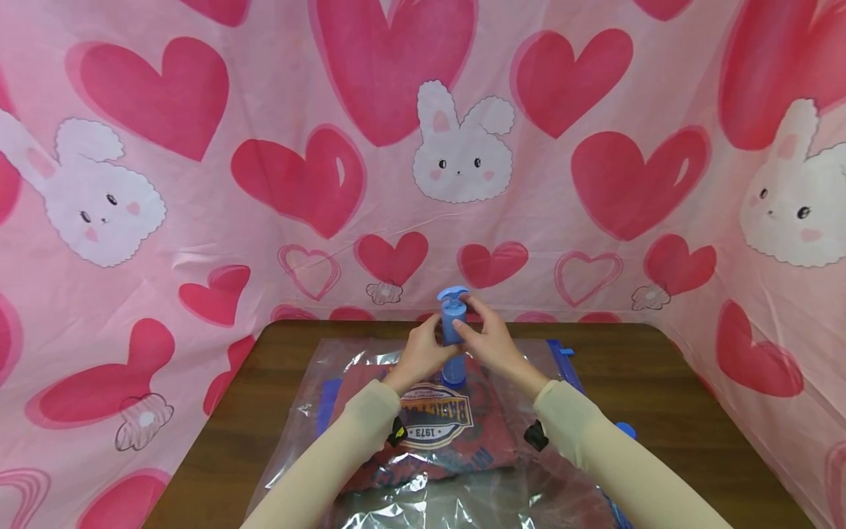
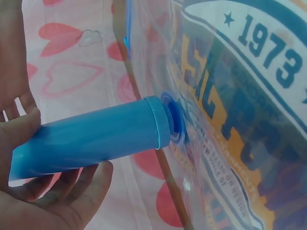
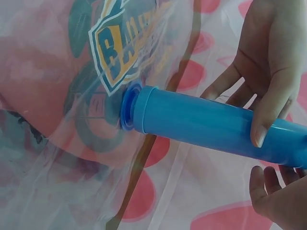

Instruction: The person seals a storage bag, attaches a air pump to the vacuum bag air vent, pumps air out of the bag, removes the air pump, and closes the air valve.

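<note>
A blue hand pump (image 1: pixel 454 334) with a flared top handle stands upright on the clear vacuum storage bag (image 1: pixel 456 499). In the left wrist view its lower end meets the round blue valve (image 2: pixel 175 117) of the bag. My left hand (image 1: pixel 423 351) grips the pump's barrel from the left, thumb on one side and fingers round the other. From the right, my right hand (image 1: pixel 490 342) holds the barrel higher up, its thumb (image 3: pixel 265 120) lying along the side. Inside the bag lies a folded red garment (image 1: pixel 360 470) with a printed "1973" badge.
The bag spreads over a dark brown wooden table (image 1: pixel 661 382). A blue zip strip (image 1: pixel 565 364) runs along the bag's right side. Near my right sleeve is a round blue piece (image 1: pixel 626 430). Behind the table hangs a pink cloth (image 1: pixel 264 73) with hearts and rabbits.
</note>
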Demonstrator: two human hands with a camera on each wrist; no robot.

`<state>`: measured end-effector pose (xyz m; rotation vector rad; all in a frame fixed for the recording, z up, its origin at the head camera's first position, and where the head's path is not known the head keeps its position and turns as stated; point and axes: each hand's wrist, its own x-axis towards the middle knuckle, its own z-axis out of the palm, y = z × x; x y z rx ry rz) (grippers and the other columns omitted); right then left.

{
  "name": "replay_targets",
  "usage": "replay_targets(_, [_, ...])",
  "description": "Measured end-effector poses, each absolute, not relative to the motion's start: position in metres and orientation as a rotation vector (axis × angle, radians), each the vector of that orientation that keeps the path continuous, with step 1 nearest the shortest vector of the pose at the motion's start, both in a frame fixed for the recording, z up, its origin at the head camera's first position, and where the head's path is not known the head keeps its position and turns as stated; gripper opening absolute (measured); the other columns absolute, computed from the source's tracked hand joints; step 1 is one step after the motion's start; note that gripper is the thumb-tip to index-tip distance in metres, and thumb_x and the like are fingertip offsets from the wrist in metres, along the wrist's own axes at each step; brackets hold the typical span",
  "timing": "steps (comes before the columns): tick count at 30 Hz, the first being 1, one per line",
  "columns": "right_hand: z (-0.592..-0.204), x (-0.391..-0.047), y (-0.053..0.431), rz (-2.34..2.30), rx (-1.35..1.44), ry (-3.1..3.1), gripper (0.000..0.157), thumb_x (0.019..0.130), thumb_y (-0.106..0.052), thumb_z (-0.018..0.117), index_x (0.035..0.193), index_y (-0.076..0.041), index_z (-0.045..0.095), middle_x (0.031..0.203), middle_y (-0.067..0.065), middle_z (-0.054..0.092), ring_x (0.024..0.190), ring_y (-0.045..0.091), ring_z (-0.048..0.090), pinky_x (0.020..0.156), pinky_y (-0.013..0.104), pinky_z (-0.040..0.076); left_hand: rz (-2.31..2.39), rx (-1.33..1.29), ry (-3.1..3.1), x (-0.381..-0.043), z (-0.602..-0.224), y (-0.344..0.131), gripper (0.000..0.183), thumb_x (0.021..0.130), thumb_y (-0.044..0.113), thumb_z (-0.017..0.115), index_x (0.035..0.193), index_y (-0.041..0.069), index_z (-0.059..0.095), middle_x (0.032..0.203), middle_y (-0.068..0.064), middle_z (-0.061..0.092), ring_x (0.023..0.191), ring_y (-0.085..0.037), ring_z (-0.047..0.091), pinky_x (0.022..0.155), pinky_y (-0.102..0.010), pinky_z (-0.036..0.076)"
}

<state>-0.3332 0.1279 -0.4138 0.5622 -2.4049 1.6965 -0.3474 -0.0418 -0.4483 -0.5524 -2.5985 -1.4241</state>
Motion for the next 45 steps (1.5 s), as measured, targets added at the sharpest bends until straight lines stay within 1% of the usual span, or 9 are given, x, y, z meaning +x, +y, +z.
replay_targets(2, [-0.4144, -0.3334, 0.1290, 1.664, 0.548, -2.403, 0.056, 0.103, -0.008, 0.066, 0.155, 0.000, 0.046, 0.139, 0.026, 0.058, 0.121, 0.039, 0.064, 0.097, 0.051, 0.056, -1.433, -0.563, -2.600, -0.3469, -0.4485, -0.0418, 0.056, 0.090, 0.029, 0.086, 0.137, 0.010, 0.062, 0.120, -0.011, 0.072, 0.103, -0.024, 0.071, 0.087, -0.043, 0.061])
replay_targets(10, [-0.4152, -0.3347, 0.1292, 1.605, 0.533, -2.389, 0.056, 0.100, -0.012, 0.072, 0.150, 0.002, 0.051, 0.127, 0.025, 0.062, 0.113, 0.040, 0.067, 0.097, 0.052, 0.056, -1.414, -0.559, -2.594, -0.3455, -0.4448, -0.0395, 0.053, 0.089, 0.025, 0.086, 0.135, 0.010, 0.063, 0.120, -0.011, 0.072, 0.103, -0.024, 0.071, 0.088, -0.042, 0.060])
replay_targets(19, [-0.4125, -0.3337, 0.1245, 1.458, 0.496, -2.388, 0.050, 0.093, -0.015, 0.082, 0.136, 0.001, 0.063, 0.112, 0.016, 0.058, 0.103, 0.033, 0.062, 0.085, 0.041, 0.057, -1.400, -0.542, -2.567, -0.3448, -0.4422, -0.0358, 0.056, 0.088, 0.022, 0.086, 0.138, 0.011, 0.063, 0.122, -0.010, 0.073, 0.107, -0.024, 0.069, 0.091, -0.043, 0.058])
replay_targets(24, [-0.4128, -0.3321, 0.1254, 1.510, 0.525, -2.398, 0.056, 0.094, -0.013, 0.080, 0.142, 0.002, 0.055, 0.123, 0.018, 0.059, 0.113, 0.033, 0.061, 0.092, 0.043, 0.056, -1.374, -0.533, -2.566, -0.3451, -0.4443, -0.0353, 0.055, 0.088, 0.021, 0.086, 0.137, 0.010, 0.064, 0.118, -0.010, 0.074, 0.105, -0.025, 0.069, 0.088, -0.042, 0.058])
replay_targets(29, [-0.4149, -0.3301, 0.1297, 1.713, 0.615, -2.371, 0.057, 0.101, -0.007, 0.067, 0.153, 0.000, 0.045, 0.138, 0.027, 0.058, 0.120, 0.039, 0.062, 0.091, 0.045, 0.058, -1.388, -0.537, -2.563, -0.3453, -0.4455, -0.0370, 0.053, 0.088, 0.022, 0.086, 0.135, 0.011, 0.064, 0.117, -0.010, 0.074, 0.103, -0.024, 0.071, 0.087, -0.042, 0.059])
replay_targets(34, [-0.4170, -0.3307, 0.1332, 1.790, 0.667, -2.341, 0.060, 0.105, -0.006, 0.059, 0.160, 0.002, 0.036, 0.151, 0.030, 0.049, 0.133, 0.044, 0.053, 0.098, 0.052, 0.055, -1.408, -0.559, -2.555, -0.3453, -0.4450, -0.0382, 0.056, 0.088, 0.026, 0.086, 0.137, 0.011, 0.064, 0.118, -0.011, 0.073, 0.101, -0.024, 0.071, 0.087, -0.044, 0.060])
replay_targets(37, [-0.4175, -0.3306, 0.1341, 1.773, 0.662, -2.350, 0.059, 0.105, -0.006, 0.060, 0.159, 0.002, 0.037, 0.151, 0.029, 0.050, 0.133, 0.044, 0.054, 0.098, 0.051, 0.056, -1.414, -0.570, -2.558, -0.3453, -0.4450, -0.0382, 0.055, 0.089, 0.027, 0.086, 0.136, 0.010, 0.064, 0.119, -0.012, 0.073, 0.102, -0.025, 0.071, 0.088, -0.044, 0.060])
replay_targets(42, [-0.4169, -0.3296, 0.1328, 1.704, 0.633, -2.369, 0.053, 0.104, -0.008, 0.064, 0.152, 0.003, 0.047, 0.139, 0.027, 0.059, 0.121, 0.040, 0.063, 0.090, 0.046, 0.059, -1.401, -0.565, -2.566, -0.3446, -0.4449, -0.0378, 0.053, 0.088, 0.023, 0.086, 0.135, 0.009, 0.065, 0.120, -0.012, 0.073, 0.105, -0.026, 0.071, 0.090, -0.044, 0.059])
replay_targets(45, [-0.4161, -0.3289, 0.1316, 1.701, 0.625, -2.367, 0.052, 0.102, -0.009, 0.067, 0.150, 0.001, 0.048, 0.135, 0.025, 0.062, 0.118, 0.038, 0.065, 0.092, 0.049, 0.058, -1.403, -0.568, -2.563, -0.3436, -0.4446, -0.0375, 0.052, 0.088, 0.021, 0.086, 0.134, 0.009, 0.065, 0.119, -0.013, 0.074, 0.105, -0.026, 0.071, 0.090, -0.045, 0.059])
